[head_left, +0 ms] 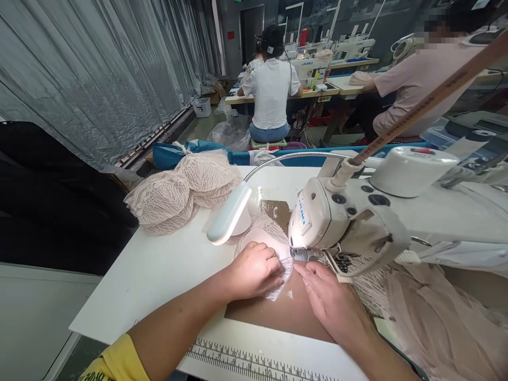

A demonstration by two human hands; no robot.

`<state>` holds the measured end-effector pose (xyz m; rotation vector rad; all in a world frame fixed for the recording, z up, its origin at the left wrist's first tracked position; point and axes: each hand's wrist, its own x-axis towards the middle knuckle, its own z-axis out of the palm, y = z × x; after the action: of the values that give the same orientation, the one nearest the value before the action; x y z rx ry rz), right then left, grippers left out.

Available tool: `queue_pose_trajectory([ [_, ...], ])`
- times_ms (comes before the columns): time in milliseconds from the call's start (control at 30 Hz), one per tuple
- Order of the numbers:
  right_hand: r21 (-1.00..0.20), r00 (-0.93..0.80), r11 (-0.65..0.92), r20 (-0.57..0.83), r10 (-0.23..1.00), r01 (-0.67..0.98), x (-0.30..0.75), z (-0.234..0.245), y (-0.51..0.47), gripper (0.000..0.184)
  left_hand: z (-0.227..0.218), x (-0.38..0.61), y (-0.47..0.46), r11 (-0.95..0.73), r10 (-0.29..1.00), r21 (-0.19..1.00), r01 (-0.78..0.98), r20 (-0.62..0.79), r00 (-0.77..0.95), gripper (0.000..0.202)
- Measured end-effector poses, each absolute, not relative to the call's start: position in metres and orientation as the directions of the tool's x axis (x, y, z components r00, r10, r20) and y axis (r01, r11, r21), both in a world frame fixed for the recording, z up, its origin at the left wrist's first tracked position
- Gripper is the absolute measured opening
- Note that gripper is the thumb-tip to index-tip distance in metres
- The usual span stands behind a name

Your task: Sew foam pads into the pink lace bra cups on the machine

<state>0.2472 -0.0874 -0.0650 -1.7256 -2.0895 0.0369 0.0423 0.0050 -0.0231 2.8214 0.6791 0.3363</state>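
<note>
Our left grip (254,270) pinches the pale-pink, lace-trimmed fabric cup (278,244) beside the white sewing machine (323,214); our right grip (333,296), we cannot tell. Likely light, soft: we favour its rim.

Lamp (228,214): white strip glowing along its lower edge
Lace cup (273,241): brightly lit
Sewing machine (317,211): white glow near the needle
Brown patch (280,211): glossy glare
Black cloth (51,196): deep shadow, detail lost
Room behind: dimmer, softer
Frame edges: wide-angle stretch
Co-worker at right (424,90): head partly pixelated
</note>
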Motion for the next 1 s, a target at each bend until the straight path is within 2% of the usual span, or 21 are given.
queue_pose_trajectory([
  [167, -0.295, -0.138, 0.236, 0.318, 0.938, 0.926, 0.246, -0.063, -0.089, 0.04, -0.022, 0.043, 0.006, -0.855, 0.48, 0.302, 0.423, 0.148, 0.865, 0.015],
  [333, -0.251, -0.171, 0.274, 0.366, 0.915, 0.929, 0.244, -0.053, -0.086, 0.04, -0.013, 0.043, 0.006, -0.837, 0.492, 0.336, 0.433, 0.112, 0.864, 0.02],
  [533, -0.118, -0.295, 0.332, 0.254, 0.921, 0.936, 0.239, -0.04, -0.084, 0.048, -0.01, 0.041, 0.007, -0.828, 0.487, 0.374, 0.418, 0.108, 0.867, 0.018],
  [667, -0.046, -0.289, 0.317, 0.304, 0.908, 0.947, 0.234, -0.038, -0.084, 0.049, -0.009, 0.036, 0.009, -0.843, 0.45, 0.39, 0.37, 0.138, 0.882, 0.019],
  [833, 0.011, -0.291, 0.301, 0.297, 0.91, 0.954, 0.235, -0.038, -0.087, 0.048, -0.008, 0.032, 0.009, -0.907, 0.346, 0.306, 0.29, 0.147, 0.927, 0.032],
  [1000, 0.034, -0.299, 0.303, 0.3, 0.906, 0.952, 0.239, -0.042, -0.092, 0.051, -0.008, 0.03, 0.006, -0.952, 0.242, 0.228, 0.204, 0.151, 0.958, 0.036],
])
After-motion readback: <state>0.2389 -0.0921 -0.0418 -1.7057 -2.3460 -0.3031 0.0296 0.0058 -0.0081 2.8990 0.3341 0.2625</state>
